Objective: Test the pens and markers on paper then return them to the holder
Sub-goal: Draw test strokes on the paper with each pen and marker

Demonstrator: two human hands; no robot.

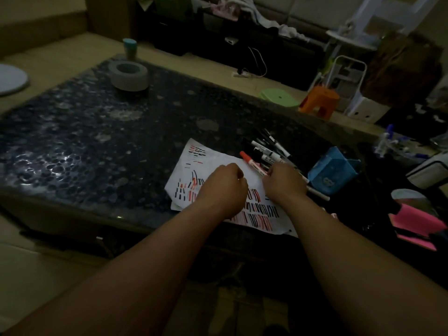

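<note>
Bare forearms [135, 275] lead up to two hands bunched over the stroke-covered paper [213, 163].

Head view: the left hand [224, 187] and right hand [284, 183] rest knuckles-up on the sheet, near each other. Their fingers are tucked underneath, so I cannot tell whether they are clamped on anything. A white pen [318, 193] pokes out from under the right hand, and a red-capped marker [251, 160] lies just beyond it. The loose markers [269, 147] are heaped on the dark desk [97, 132] beside the blue holder [332, 172], which looks tilted. A careless sweep of the right wrist could scatter that heap or knock the holder over. Fresh ink may smear under the left palm, and in this dim light caps could get swapped.
</note>
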